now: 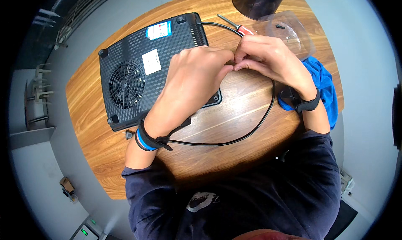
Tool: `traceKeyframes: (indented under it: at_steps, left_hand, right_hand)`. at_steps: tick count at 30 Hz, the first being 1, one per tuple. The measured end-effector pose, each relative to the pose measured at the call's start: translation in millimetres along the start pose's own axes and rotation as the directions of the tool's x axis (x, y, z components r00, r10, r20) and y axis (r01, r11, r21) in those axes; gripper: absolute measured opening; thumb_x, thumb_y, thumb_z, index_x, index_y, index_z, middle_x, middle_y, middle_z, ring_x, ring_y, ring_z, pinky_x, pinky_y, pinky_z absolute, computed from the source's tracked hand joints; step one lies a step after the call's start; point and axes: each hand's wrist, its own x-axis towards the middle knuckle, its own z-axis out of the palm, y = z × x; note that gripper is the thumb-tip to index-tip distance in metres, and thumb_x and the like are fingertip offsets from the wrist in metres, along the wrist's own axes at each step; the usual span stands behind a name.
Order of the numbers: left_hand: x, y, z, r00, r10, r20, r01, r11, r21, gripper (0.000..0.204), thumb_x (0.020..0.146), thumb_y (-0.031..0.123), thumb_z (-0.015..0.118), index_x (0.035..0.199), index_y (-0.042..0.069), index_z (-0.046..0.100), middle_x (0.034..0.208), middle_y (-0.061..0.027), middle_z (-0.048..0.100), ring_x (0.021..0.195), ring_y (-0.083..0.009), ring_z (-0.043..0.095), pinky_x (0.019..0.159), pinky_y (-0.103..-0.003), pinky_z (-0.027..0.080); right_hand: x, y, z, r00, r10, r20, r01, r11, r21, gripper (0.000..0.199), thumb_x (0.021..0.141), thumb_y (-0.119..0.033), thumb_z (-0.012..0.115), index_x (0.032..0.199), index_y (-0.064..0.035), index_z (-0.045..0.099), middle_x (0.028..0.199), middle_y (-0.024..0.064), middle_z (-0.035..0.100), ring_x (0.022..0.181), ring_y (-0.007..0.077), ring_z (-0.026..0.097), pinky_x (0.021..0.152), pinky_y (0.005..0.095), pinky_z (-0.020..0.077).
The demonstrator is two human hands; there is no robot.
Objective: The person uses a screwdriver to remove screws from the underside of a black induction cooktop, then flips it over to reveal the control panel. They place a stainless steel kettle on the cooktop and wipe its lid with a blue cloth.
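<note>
Close around the hands [268, 56]: cable [213, 145], cloth [324, 85], tub [299, 41]

An indoor room with the look of a small repair space; whether it belongs to a workshop, office or home cannot be told. The wooden table [243, 118] mid-frame bears an upturned black appliance [154, 82], with a screwdriver [246, 30] and clear tub [298, 41] toward the upper right. Plain grey floor [77, 146] shows at left, and a green-lit display [84, 231] at lower left.
</note>
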Motion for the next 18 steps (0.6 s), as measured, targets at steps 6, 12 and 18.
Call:
traceKeyframes:
  at_steps: [6, 12, 18]
  left_hand:
    - [-0.2, -2.5, -0.1, 0.999, 0.043, 0.002, -0.043, 0.999, -0.003, 0.010, 0.094, 0.014, 0.082, 0.101, 0.007, 0.080, 0.091, -0.0167, 0.077, 0.085, -0.0411, 0.075, 0.073, -0.049, 0.059]
    - [-1.1, -2.6, -7.3, 0.998, -0.015, 0.062, 0.010, 0.997, 0.081, 0.009, 0.095, 0.014, 0.080, 0.098, 0.006, 0.077, 0.092, -0.0163, 0.078, 0.085, -0.0402, 0.075, 0.073, -0.048, 0.060]
    - [-3.2, -12.4, -15.9, 0.999, -0.028, 0.035, 0.022, 0.984, 0.176, 0.010, 0.096, 0.014, 0.079, 0.100, 0.006, 0.076, 0.094, -0.0163, 0.079, 0.087, -0.0397, 0.076, 0.075, -0.048, 0.061]
  right_hand:
    - [0.2, -0.6, 3.1, 0.999, 0.027, 0.017, -0.028, 0.996, 0.086, 0.021, 0.095, -0.014, 0.082, 0.101, -0.0007, 0.068, 0.093, 0.0133, 0.070, 0.086, 0.0368, 0.069, 0.083, 0.0453, 0.0550]
    - [-3.9, 15.5, 4.7, 0.992, 0.014, -0.129, -0.042, 0.975, -0.218, 0.028, 0.097, -0.020, 0.083, 0.113, -0.0038, 0.066, 0.106, 0.0153, 0.068, 0.101, 0.0380, 0.069, 0.088, 0.0465, 0.0571]
    - [-24.0, 40.3, 14.4, 0.934, 0.319, -0.163, -0.358, 0.821, -0.445, 0.038, 0.101, -0.018, 0.079, 0.131, -0.0032, 0.061, 0.124, 0.0220, 0.069, 0.116, 0.0461, 0.071, 0.094, 0.0519, 0.0596]
